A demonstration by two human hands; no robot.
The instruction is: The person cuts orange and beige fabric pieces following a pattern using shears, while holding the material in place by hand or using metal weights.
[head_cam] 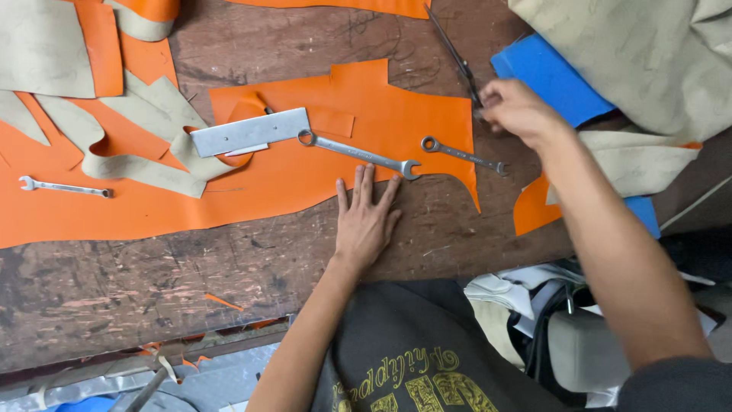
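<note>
Lying on one orange sheet (305, 179): three spanners (358, 153), one metal plate (250, 131).

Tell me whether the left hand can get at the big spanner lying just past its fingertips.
Probably yes. The left hand lies flat on the orange sheet, fingertips just short of the big spanner. Nothing lies between them, and the right hand is off to the side at the scissors.

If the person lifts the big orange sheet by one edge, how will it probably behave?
The orange sheet looks thin and lies flat, so it would likely droop, not stay stiff. The long wrench and metal plate rest on it and would probably slide off. The left hand presses its edge, so it may resist pulling.
</note>
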